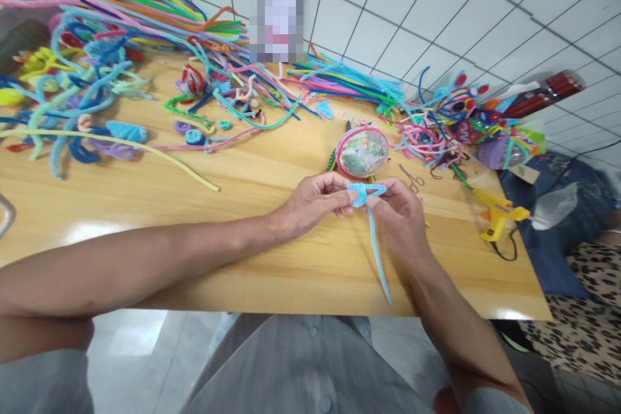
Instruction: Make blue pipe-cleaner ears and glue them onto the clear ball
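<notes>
A light blue pipe cleaner [374,252] is partly wound into a small pointed shape between my hands, its loose end hanging toward the table's front edge. My left hand [320,199] pinches the wound part on its left side. On the other side, my right hand [398,207] grips the same piece close to its pointed loop, thumb below. Just beyond my fingers sits a clear rounded plastic piece [363,151] with a pink band around its rim and green and yellow parts beneath. Both palms are hidden from view.
Pipe cleaners [82,97] and finished twisted shapes cover the left of the table, with bundles [349,81] along the tiled wall. Scissors [412,178] and a yellow glue gun [497,212] lie to the right. A leopard-print cloth [572,330] is beyond the right edge.
</notes>
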{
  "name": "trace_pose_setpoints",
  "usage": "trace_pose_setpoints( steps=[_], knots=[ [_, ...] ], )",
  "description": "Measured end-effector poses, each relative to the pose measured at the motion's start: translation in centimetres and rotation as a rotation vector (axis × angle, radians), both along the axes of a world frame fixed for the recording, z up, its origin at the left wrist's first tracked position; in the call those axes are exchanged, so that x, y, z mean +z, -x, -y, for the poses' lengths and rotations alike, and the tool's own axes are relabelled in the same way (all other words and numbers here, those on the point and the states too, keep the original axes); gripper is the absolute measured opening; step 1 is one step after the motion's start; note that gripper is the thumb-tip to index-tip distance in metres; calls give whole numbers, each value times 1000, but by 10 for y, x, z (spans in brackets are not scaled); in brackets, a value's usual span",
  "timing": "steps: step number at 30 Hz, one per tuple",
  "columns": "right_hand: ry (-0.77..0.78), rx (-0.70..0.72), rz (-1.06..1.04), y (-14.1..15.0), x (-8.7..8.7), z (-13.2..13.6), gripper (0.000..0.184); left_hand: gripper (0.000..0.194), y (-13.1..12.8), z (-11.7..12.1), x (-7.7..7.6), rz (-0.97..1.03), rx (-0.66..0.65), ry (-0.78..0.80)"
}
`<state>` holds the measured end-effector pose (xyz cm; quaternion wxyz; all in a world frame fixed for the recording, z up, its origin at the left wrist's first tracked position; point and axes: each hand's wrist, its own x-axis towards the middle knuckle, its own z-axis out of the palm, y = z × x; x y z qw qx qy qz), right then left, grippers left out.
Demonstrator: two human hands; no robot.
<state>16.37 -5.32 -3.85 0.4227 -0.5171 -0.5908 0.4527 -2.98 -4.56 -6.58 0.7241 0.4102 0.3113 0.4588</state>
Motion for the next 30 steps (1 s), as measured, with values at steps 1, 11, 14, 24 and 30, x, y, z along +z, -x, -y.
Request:
trace_pose_setpoints(
  steps=[1, 11, 14, 24, 30],
  knots=[
    [-10, -9, 4, 0, 0, 0, 28, 38, 0, 0, 1, -19, -9, -11],
    [48, -26, -9, 4, -1, 1, 20, 37, 3, 4, 4, -98, -21, -79],
    [42, -21, 13, 4, -1, 2, 14, 37, 2, 4, 3, -114, -24, -87],
    [38, -2, 27, 8, 2, 2, 19, 35, 1, 5, -1, -74, -33, -92],
    [2, 66, 4, 7, -4, 2, 27, 35, 3, 5, -2, -90, -20, -64]
  ],
)
